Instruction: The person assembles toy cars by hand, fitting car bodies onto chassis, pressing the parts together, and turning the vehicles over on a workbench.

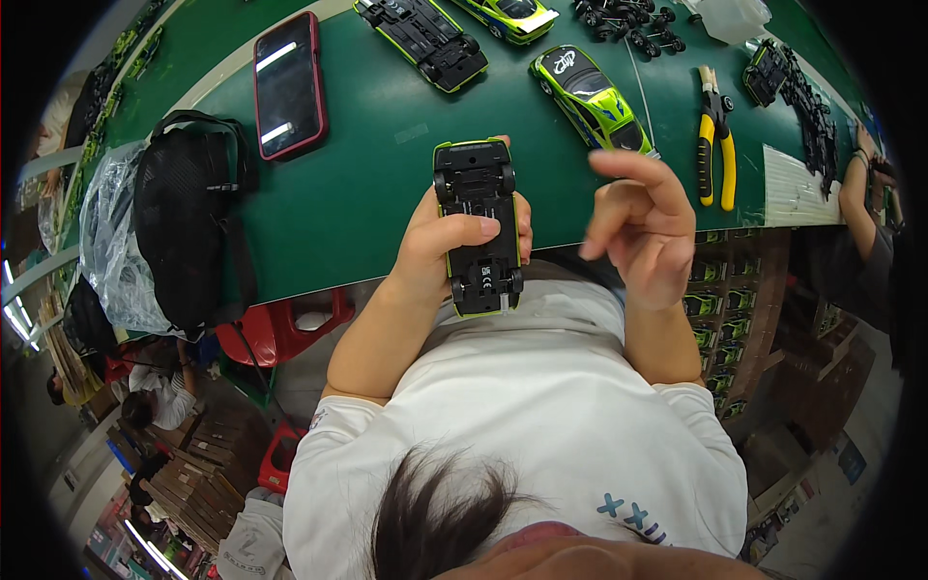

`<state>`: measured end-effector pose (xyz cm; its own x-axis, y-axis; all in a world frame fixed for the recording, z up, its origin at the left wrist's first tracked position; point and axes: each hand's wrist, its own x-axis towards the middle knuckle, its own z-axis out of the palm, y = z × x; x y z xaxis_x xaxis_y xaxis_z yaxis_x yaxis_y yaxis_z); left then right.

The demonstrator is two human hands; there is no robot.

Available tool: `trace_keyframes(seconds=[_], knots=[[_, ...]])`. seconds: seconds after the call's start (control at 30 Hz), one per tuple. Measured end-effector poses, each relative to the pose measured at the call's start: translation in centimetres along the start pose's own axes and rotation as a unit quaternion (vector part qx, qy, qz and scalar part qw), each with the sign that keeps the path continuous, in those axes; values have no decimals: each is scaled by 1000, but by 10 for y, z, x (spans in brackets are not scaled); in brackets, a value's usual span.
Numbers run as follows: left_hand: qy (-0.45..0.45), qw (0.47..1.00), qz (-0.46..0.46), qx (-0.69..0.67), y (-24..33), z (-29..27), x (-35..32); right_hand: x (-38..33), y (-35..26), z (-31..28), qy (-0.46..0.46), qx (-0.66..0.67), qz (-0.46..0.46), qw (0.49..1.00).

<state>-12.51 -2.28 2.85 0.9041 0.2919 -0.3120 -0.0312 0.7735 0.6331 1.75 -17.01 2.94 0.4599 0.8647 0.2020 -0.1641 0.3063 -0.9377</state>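
Note:
My left hand (435,242) is wrapped round a toy car (478,261), its black underside facing up and its wheels showing. The thumb presses on the middle of the chassis, and a thin green edge of the body shows around it. To the right, my right hand (643,227) is raised with nothing in it, index finger stretched out and the other fingers loosely curled. Just beyond that hand a green toy car (592,97) rests on its wheels. Another toy car (425,43) lies upside down farther off, beside a third green car (507,17) at the far edge.
Yellow-and-black pliers (715,150) lie right on the green table (377,184). Wheel axles (633,24) and black chassis parts (807,116) sit beyond. At left are a red-cased phone (290,87) and a black bag (188,222). Another person's arm (855,193) rests at the right edge.

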Motion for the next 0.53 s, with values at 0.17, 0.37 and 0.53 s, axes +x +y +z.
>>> trace_keyframes(seconds=[0.17,0.37,0.53], knots=[[8,999,-13,28,-2,-3,1,8,4,26,11,-66,7,998],[3,1000,-9,3,0,0,1,8,1,24,30,-37,-19,999],[-9,1000,14,24,-2,-4,0,-11,2,5,1,-123,92,988]])
